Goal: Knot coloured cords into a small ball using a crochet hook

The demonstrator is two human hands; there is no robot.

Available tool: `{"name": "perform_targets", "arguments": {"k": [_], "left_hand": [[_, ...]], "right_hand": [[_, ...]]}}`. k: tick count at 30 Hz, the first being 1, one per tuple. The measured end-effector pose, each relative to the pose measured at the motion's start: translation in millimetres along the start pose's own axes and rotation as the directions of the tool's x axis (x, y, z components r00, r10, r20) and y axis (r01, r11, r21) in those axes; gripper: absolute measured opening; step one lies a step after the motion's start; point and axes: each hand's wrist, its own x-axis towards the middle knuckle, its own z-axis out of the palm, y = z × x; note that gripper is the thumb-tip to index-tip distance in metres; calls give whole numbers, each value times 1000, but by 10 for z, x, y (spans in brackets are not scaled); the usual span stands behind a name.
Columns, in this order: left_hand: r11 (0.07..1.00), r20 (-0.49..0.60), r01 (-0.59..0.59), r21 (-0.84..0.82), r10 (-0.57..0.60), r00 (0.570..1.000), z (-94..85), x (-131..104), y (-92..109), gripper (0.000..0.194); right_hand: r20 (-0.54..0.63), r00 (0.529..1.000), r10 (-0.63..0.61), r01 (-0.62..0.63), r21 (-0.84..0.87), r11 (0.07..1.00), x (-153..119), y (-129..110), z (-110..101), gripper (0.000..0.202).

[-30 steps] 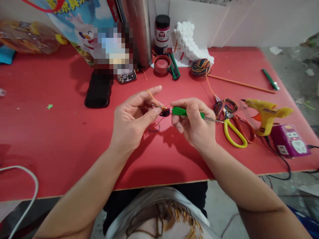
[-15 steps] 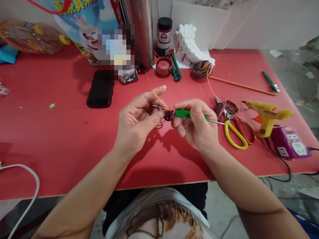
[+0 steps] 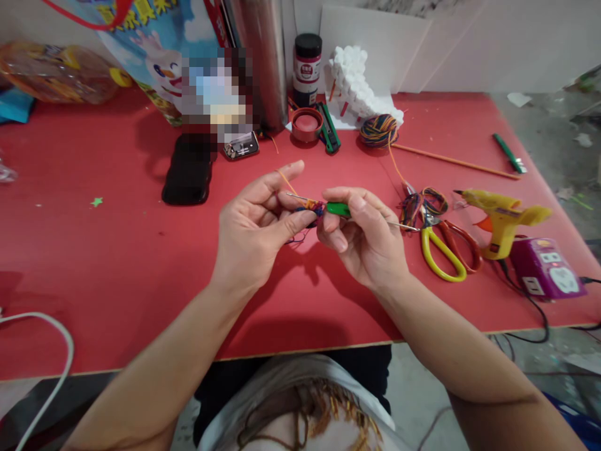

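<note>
Left hand (image 3: 253, 228): pinching small multicolored yarn piece (image 3: 313, 210); orange strand (image 3: 288, 182) runs from raised finger
Right hand (image 3: 370, 235): gripping green-handled crochet hook (image 3: 339, 209)
Yarn piece: between both hands, above red counter (image 3: 117, 269), far as I see
Yarn ball (image 3: 379, 130): farther back, near white bumpy model (image 3: 348, 72)
Scissors (image 3: 444, 254): near right hand, left of yellow glue gun (image 3: 500, 219)

Muted light, seemingly from above, lays soft shadows below the hands (image 3: 251, 232) and a pale sheen on the table (image 3: 117, 263), while wide-angle distortion stretches the forearms (image 3: 154, 351) toward the lower corners, fine yarn (image 3: 310, 205) detail blurs, and pixelation masks a patch (image 3: 216, 94) beside the metal flask (image 3: 268, 69).
</note>
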Motion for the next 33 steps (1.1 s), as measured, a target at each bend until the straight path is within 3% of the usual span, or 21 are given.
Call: {"name": "perform_targets", "arguments": {"k": [3,6,8,10,13,16,18,20,22,24,28,30,33], "left_hand": [[1000,-9,-8,27,9,1000,-2,-12,26,55],[998,-34,-8,60,10,999,19,-48,37,59],[998,-61,10,57,-6,998,44,-73,30,59],[999,-67,42,17,-40,997,60,-79,20,58],[989,7,109,-102,-109,994,33,-35,29,54],[979,117,150,-137,-135,984,-33,31,72,54],[983,124,140,-120,-125,984,-59,47,100,54],[993,91,59,-99,-50,995,-50,27,109,54],[1000,42,-15,-10,15,999,-12,-16,96,55],[998,0,-49,47,49,999,29,-58,69,57],[999,11,26,-45,-26,1000,38,-55,41,55],[989,99,116,-91,-107,989,3,-11,65,55],[970,162,203,-137,-180,970,-63,59,125,56]], "right_hand": [[49,998,-39,40,-30,999,-1,20,-26,20],[60,987,-150,159,-210,965,-44,45,-26,21],[68,962,-263,267,-421,867,-93,59,-3,22],[124,909,-398,387,-601,699,-144,65,26,24],[222,839,-497,494,-696,521,-199,53,39,32],[249,867,-433,476,-674,565,-210,14,-4,37],[269,885,-381,461,-628,627,-189,-12,-46,37],[288,887,-362,462,-593,660,-155,-23,-77,35],[295,877,-380,479,-609,633,-121,-18,-85,31],[319,839,-441,531,-657,535,-104,-5,-70,30],[426,741,-520,630,-709,317,-140,0,-29,45],[434,756,-490,619,-718,320,-174,-14,-31,48],[376,809,-452,566,-704,428,-199,-34,-60,42]]}}
